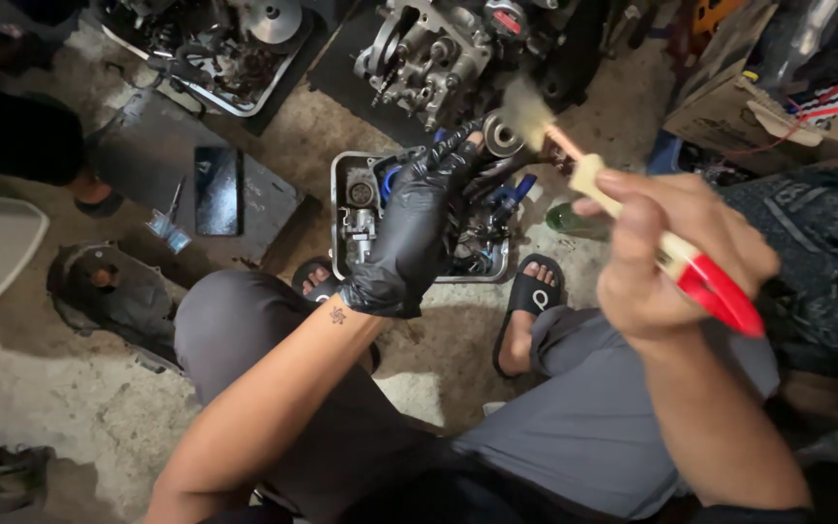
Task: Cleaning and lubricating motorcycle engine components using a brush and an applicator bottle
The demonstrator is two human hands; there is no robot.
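My left hand (pixel 409 233), in a black glove, grips a small round metal engine part (pixel 502 134) and holds it up over a metal tray (pixel 339 209). My right hand (pixel 676 257) is bare and closed around a paintbrush (pixel 632 218) with a red handle and pale wooden shaft. The brush's bristles (pixel 528 109) touch the metal part from the right. The tray sits on the floor between my feet and holds several engine parts, a carburettor-like piece and blue-handled tools.
An engine block (pixel 429 53) stands on a dark mat beyond the tray. Another tray of parts (pixel 210 49) lies upper left. An engine cover (pixel 113 286), a phone (pixel 215 189) and a cardboard box (pixel 739 112) surround me on the concrete floor.
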